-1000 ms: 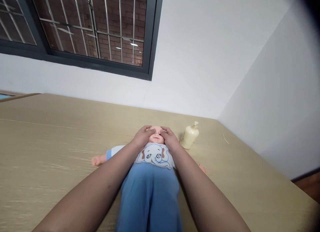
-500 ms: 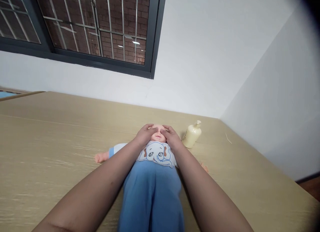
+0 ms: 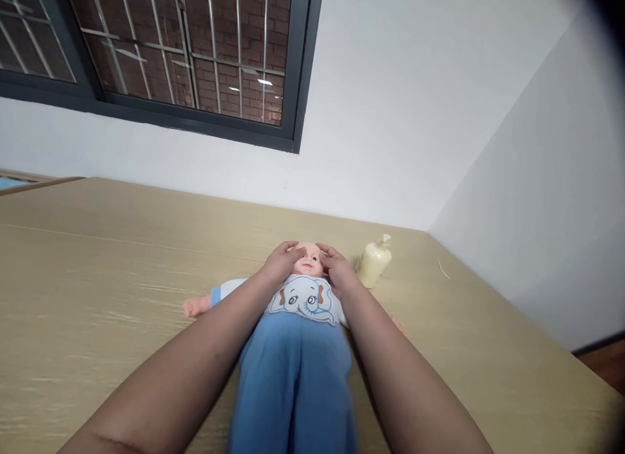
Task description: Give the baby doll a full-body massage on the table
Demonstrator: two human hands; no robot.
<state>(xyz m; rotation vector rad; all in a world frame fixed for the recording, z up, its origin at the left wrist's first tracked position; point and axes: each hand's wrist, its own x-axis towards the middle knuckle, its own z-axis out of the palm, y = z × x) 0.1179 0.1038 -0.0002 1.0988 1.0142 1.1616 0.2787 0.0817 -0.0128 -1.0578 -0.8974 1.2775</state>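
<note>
Here, two open hands, left hand (image 3: 282, 264), right hand (image 3: 336, 269), cupping one doll's (image 3: 305, 311) face, one pump bottle (image 3: 374, 263) beside.

A plain room — barred window (image 3: 185, 43), white walls, wooden table (image 3: 97, 278)

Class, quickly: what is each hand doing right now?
Left hand: open, fingers resting on the baby doll's face.
Right hand: open, fingers on the face too.
</note>
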